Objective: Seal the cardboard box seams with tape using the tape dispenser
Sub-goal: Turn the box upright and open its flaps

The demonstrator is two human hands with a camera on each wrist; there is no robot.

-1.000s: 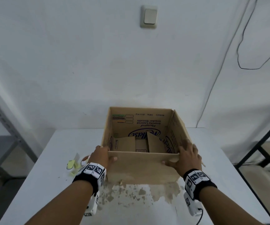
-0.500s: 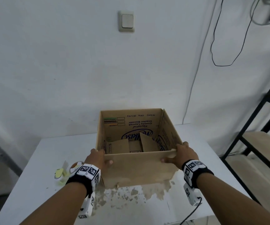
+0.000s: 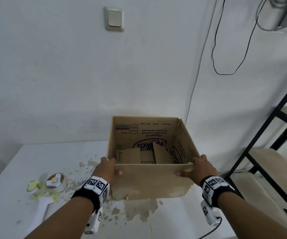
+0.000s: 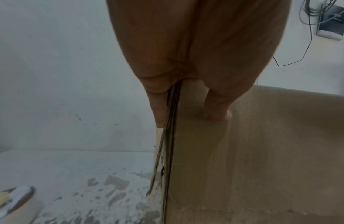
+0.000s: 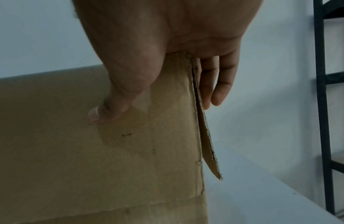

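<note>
An open brown cardboard box with printed inner walls is held above the white table, its flaps standing loose inside. My left hand grips the near left corner, thumb on the front wall and fingers along the left side. My right hand grips the near right corner the same way, thumb pressed on the front wall. A tape dispenser with a white handle and a roll of tape lies on the table to the left of the box, apart from both hands.
The table's paint is chipped in patches under the box. A black metal shelf frame stands at the right. A white wall with a light switch and a hanging black cable is close behind.
The box has come up off the table and slightly towards me, both hands holding its corners as before. The view has swung right, showing more of the shelf.
</note>
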